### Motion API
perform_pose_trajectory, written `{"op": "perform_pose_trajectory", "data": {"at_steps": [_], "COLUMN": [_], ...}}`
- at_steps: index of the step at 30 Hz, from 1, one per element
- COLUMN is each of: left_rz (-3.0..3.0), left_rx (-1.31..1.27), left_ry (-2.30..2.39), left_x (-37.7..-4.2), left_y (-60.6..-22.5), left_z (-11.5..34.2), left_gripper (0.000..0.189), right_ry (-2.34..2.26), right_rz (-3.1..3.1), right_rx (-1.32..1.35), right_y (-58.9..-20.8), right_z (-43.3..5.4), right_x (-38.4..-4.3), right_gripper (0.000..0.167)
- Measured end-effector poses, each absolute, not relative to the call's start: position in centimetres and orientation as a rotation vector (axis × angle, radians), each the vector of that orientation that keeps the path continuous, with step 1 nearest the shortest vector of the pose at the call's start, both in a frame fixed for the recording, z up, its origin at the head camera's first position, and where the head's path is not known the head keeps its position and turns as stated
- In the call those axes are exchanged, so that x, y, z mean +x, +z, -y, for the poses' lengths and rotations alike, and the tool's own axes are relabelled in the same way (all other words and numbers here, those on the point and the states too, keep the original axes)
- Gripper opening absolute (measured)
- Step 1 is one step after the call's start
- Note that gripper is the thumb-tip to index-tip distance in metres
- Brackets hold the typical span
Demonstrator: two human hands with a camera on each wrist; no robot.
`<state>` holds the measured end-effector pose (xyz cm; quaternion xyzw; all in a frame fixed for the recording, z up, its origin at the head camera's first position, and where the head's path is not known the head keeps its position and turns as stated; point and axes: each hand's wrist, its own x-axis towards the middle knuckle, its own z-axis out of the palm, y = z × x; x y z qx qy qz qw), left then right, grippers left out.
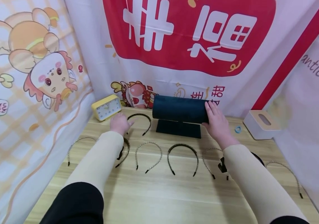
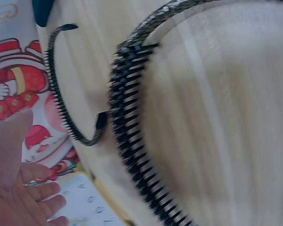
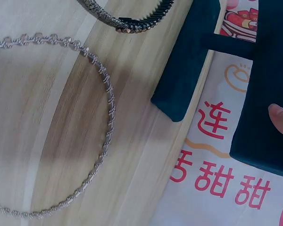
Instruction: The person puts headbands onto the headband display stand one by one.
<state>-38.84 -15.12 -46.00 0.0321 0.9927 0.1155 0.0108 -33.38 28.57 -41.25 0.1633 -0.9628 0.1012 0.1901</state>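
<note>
On the pale tabletop (image 1: 153,196), the dark stand (image 1: 179,109) is standing, the right hand (image 1: 218,126) clasping its right end; only the left wrist view is showing fingers of the left hand (image 2: 16,188) resting slightly apart.

dark teal padded stand (image 1: 179,109) | upright, right hand (image 1: 217,126) on its end | black headband (image 1: 139,114) | flat, near left hand (image 1: 119,123)
</note>
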Motion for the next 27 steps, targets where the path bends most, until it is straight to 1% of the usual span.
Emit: {"op": "perform_pose_trajectory", "data": {"at_steps": [4, 5, 11, 14, 20, 27], "left_rz": [-3.049, -3.039, -2.968, -2.914, -2.846, -2.854], "left_rx": [-0.018, -0.056, -0.264, -0.345, -0.386, -0.343], "left_ry": [0.414, 0.450, 0.716, 0.836, 0.898, 0.948], "left_x": [-39.5, -39.7, -41.3, -41.8, -42.3, -42.7], "left_y": [-47.3, -47.6, -49.6, -50.2, -50.6, -50.6], "left_z": [15.1, 15.1, 14.9, 14.8, 14.5, 14.3], "left_gripper": [0.057, 0.057, 0.067, 0.066, 0.068, 0.042], "right_ry": [0.283, 0.278, 0.206, 0.161, 0.106, 0.079], "right_rz": [2.701, 2.699, 2.708, 2.711, 2.703, 2.716], "right_rx": [0.441, 0.439, 0.412, 0.408, 0.384, 0.378], "right_y": [-41.5, -41.5, -41.4, -41.1, -41.3, -41.3], "right_z": [-28.6, -28.6, -28.1, -27.6, -27.4, -27.5], "right_x": [-33.3, -33.4, -33.1, -32.9, -32.9, -33.0], "right_gripper": [0.092, 0.092, 0.091, 0.091, 0.091, 0.092]}}
